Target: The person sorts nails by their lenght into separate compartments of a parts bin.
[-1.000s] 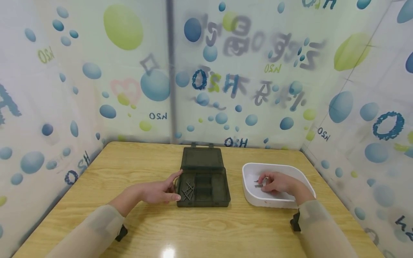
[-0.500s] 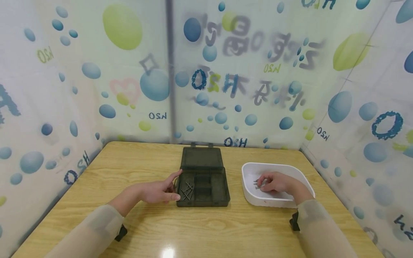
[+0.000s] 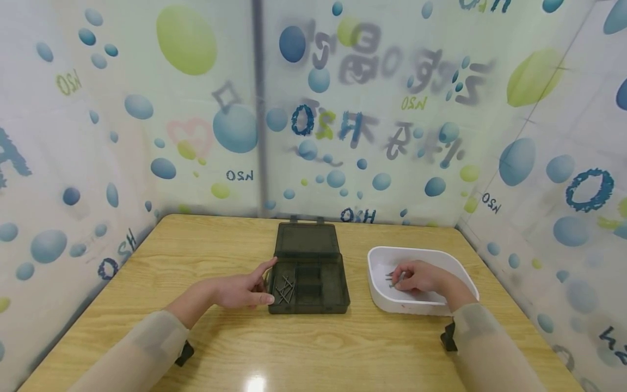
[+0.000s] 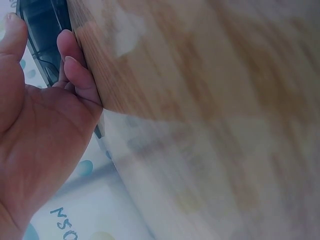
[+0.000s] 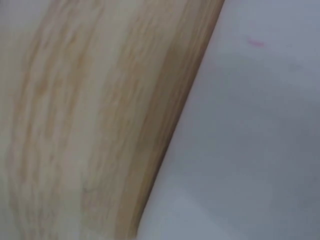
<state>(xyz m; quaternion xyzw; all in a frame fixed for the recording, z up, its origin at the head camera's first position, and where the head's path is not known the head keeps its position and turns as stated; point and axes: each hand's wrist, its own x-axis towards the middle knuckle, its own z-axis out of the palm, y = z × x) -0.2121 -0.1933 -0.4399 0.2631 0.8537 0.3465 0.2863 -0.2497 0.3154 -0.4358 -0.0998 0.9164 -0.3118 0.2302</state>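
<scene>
In the head view my left hand (image 3: 240,290) lies at the left side of an open dark box (image 3: 333,286), index finger stretched along its edge and thumb at its front left corner. In the left wrist view, the other fingers of that hand (image 4: 45,135) are bent beside the box (image 4: 47,30). Several thin metal screws (image 3: 285,291) lie crossed in the left compartment. My right hand (image 3: 418,276) reaches into a white tray (image 3: 416,308) and pinches a small screw (image 3: 392,285) at its fingertips, mostly hidden. More small metal pieces (image 3: 389,275) lie beside these fingertips.
The box and tray stand apart on a wooden table (image 3: 313,354). The box's lid (image 3: 307,239) is folded back toward the rear. Patterned curtains (image 3: 313,163) rise behind the table and at both sides. The right wrist view shows the tray's white outer wall (image 5: 240,140), with no fingers visible.
The right fingertips have shifted slightly inside the tray, and the small pieces beside them lie differently. The left hand and box have stayed still.
</scene>
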